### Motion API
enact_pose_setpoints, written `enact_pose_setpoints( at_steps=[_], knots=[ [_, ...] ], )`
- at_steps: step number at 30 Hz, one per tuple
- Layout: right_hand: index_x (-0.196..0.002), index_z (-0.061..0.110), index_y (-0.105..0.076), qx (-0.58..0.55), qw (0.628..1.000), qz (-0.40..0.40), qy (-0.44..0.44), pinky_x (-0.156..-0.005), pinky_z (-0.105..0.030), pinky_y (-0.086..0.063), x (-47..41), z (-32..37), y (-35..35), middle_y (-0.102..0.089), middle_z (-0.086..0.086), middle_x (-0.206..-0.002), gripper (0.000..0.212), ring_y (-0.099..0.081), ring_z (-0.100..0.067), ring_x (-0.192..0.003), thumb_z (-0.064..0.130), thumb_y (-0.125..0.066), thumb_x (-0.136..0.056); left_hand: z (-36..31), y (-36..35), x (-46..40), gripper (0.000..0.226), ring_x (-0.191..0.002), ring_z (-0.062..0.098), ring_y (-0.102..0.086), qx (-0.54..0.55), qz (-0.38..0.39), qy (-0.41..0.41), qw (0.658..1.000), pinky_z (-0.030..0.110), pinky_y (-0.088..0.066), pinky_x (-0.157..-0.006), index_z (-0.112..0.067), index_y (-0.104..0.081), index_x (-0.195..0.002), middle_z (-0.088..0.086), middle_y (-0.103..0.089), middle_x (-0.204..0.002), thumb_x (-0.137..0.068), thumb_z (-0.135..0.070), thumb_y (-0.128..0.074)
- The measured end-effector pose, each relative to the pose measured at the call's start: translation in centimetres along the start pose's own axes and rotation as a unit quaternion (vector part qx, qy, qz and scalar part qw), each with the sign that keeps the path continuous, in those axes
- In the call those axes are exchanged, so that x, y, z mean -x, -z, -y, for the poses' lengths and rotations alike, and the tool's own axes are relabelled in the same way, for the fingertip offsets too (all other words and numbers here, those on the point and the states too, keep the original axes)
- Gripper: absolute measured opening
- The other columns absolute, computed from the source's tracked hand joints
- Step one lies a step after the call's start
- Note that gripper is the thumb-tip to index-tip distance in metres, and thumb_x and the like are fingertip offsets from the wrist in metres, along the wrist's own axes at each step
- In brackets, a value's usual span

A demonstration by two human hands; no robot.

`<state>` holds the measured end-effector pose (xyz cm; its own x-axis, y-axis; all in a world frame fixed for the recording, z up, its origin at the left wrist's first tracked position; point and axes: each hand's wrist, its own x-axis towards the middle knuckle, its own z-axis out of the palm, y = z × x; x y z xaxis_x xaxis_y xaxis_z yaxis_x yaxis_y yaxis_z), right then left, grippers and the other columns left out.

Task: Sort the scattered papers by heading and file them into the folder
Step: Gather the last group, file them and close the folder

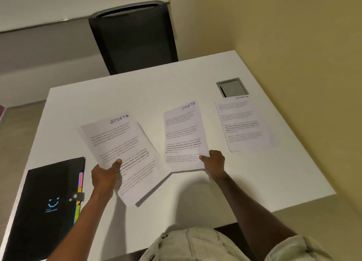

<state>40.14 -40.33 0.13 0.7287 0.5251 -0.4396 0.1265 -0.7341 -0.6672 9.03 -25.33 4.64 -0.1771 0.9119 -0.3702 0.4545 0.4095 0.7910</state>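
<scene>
My left hand (104,177) grips a small stack of printed papers (125,153) headed "SPORTS", held tilted just above the white table (117,96). My right hand (214,162) pinches the lower right corner of a single "SPORTS" sheet (184,135), lifted slightly beside the stack. A third "SPORTS" sheet (242,123) lies flat on the table at the right, apart from both hands. A black expanding folder (45,204) with coloured index tabs and a snap strap lies shut at the near left, just left of my left forearm.
A black office chair (135,37) stands behind the table's far edge. A grey cable hatch (232,88) is set into the tabletop just above the right-hand sheet. A yellow wall (303,64) runs along the table's right side.
</scene>
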Motion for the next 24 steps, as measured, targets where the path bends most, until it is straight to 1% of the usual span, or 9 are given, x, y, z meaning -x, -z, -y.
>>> enact_pose_setpoints(
  at_steps=[3, 5, 7, 8, 11, 15, 19, 21, 24],
  knots=[
    [-0.091, -0.003, -0.069, -0.049, 0.998, -0.024, -0.025, -0.078, -0.037, -0.055, 0.2, -0.1, 1.2, -0.070, -0.015, -0.096, 0.027, -0.065, -0.033, -0.091, 0.022, -0.071, -0.083, -0.3, -0.3, 0.0, 0.060, -0.111, 0.040, -0.061, -0.026, -0.017, -0.003, 1.000, 0.055, -0.053, -0.095, -0.008, -0.051, -0.132, 0.016, -0.063, -0.124, -0.083, -0.026, -0.081],
    [-0.079, 0.003, -0.066, -0.096, 0.993, -0.044, -0.046, -0.062, -0.028, -0.056, 0.4, -0.1, 2.0, -0.068, -0.009, -0.083, 0.020, -0.066, -0.021, -0.073, 0.021, -0.072, -0.083, -0.4, -0.3, -0.1, 0.060, -0.110, 0.041, -0.062, -0.032, -0.027, -0.011, 0.999, 0.053, -0.053, -0.095, -0.005, -0.052, -0.131, 0.017, -0.063, -0.124, -0.082, -0.024, -0.082],
    [-0.060, 0.015, -0.054, -0.148, 0.985, -0.075, -0.051, -0.040, -0.014, -0.043, 0.5, -0.1, 2.8, -0.059, 0.000, -0.063, 0.030, -0.056, -0.003, -0.043, 0.017, -0.074, -0.083, -0.6, -0.3, -0.2, 0.055, -0.108, 0.042, -0.063, -0.029, -0.033, -0.024, 0.999, 0.046, -0.052, -0.093, 0.000, -0.056, -0.126, 0.020, -0.065, -0.121, -0.082, -0.021, -0.082],
    [-0.058, 0.017, -0.053, -0.175, 0.981, -0.073, -0.051, -0.039, -0.014, -0.044, 0.7, 0.0, 3.2, -0.058, 0.002, -0.061, 0.032, -0.053, -0.003, -0.039, 0.016, -0.074, -0.082, -0.6, -0.3, -0.2, 0.053, -0.107, 0.042, -0.064, -0.036, -0.031, -0.032, 0.998, 0.044, -0.051, -0.092, 0.002, -0.059, -0.124, 0.022, -0.067, -0.120, -0.082, -0.021, -0.082],
    [-0.059, 0.023, -0.056, -0.226, 0.973, -0.020, -0.038, -0.051, -0.029, -0.058, 1.4, 0.8, 3.9, -0.062, 0.006, -0.064, 0.029, -0.060, -0.012, -0.053, 0.017, -0.077, -0.079, -1.3, -0.7, 0.1, 0.052, -0.103, 0.042, -0.064, -0.050, -0.017, -0.030, 0.998, 0.043, -0.051, -0.090, 0.004, -0.060, -0.120, 0.022, -0.068, -0.115, -0.081, -0.022, -0.083],
    [-0.067, 0.026, -0.062, -0.228, 0.970, 0.078, 0.021, -0.049, -0.018, -0.049, 2.9, 1.9, 3.7, -0.065, 0.012, -0.067, 0.023, -0.064, -0.011, -0.063, 0.016, -0.079, -0.079, -2.6, -1.9, 1.0, 0.035, -0.068, 0.019, -0.066, 0.024, 0.056, 0.001, 0.998, 0.026, -0.050, -0.067, -0.008, -0.065, -0.102, 0.008, -0.072, -0.090, -0.077, -0.019, -0.086],
    [-0.063, 0.026, -0.052, -0.158, 0.972, 0.158, 0.066, -0.043, -0.013, -0.034, 4.1, 3.1, 3.3, -0.052, 0.019, -0.044, 0.034, -0.045, 0.004, -0.043, 0.022, -0.083, -0.076, -4.3, -2.9, 1.2, 0.026, -0.057, 0.018, -0.067, 0.068, 0.174, 0.019, 0.982, 0.028, -0.056, -0.060, -0.009, -0.068, -0.098, 0.002, -0.072, -0.072, -0.079, -0.015, -0.084],
    [-0.082, 0.018, -0.054, -0.112, 0.977, 0.178, 0.047, -0.047, -0.017, -0.032, 4.6, 3.7, 3.6, -0.054, 0.015, -0.059, 0.038, -0.045, 0.003, -0.046, 0.039, -0.084, -0.073, -4.9, -2.8, 1.3, 0.018, -0.038, 0.009, -0.057, 0.092, 0.216, 0.014, 0.972, 0.018, -0.047, -0.042, -0.004, -0.067, -0.097, 0.000, -0.067, -0.059, -0.084, -0.009, -0.078],
    [-0.144, 0.008, -0.036, -0.096, 0.979, 0.172, 0.045, -0.082, -0.025, -0.042, 4.8, 4.7, 4.6, -0.057, -0.003, -0.129, 0.102, -0.058, -0.014, -0.104, 0.059, -0.080, -0.068, -5.7, -2.5, 1.8, 0.015, -0.051, 0.012, -0.068, 0.131, 0.274, 0.011, 0.953, 0.017, -0.045, -0.046, -0.008, -0.071, -0.098, 0.004, -0.075, -0.077, -0.085, -0.007, -0.076]
  ],
)
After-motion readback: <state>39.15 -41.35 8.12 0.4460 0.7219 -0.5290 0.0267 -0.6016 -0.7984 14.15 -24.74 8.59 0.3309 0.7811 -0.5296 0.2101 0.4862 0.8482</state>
